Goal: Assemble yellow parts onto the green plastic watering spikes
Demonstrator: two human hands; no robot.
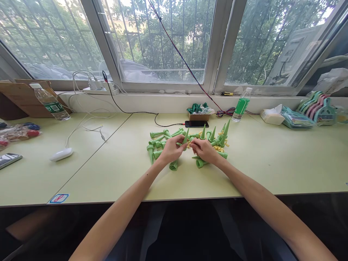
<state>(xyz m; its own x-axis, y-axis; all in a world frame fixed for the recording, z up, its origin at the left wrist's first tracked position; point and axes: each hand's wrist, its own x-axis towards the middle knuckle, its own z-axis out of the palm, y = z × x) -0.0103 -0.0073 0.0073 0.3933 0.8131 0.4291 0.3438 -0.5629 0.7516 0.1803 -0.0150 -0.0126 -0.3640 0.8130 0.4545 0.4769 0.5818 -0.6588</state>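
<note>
My left hand [174,148] is closed around a green plastic plant-watering spike [186,137], its point upward. Close beside it, my right hand [204,149] is pinched at a small yellow plastic piece [188,144], which shows between the two hands at the spike; the fingers partly hide it. Loose green spikes [150,154] lie to the left and below the left hand, one with its round open end [173,166] toward me. Behind the right hand several spikes [225,134] stand upright, with yellow pieces [218,148] among them.
Behind the spikes lie a black phone [197,124] on a cable and a small cardboard box [199,116]. A water bottle [241,106], tissues [272,115] and plastic hangers [322,108] stand right. At left are a white mouse-shaped device [61,154], cables and another bottle [51,103].
</note>
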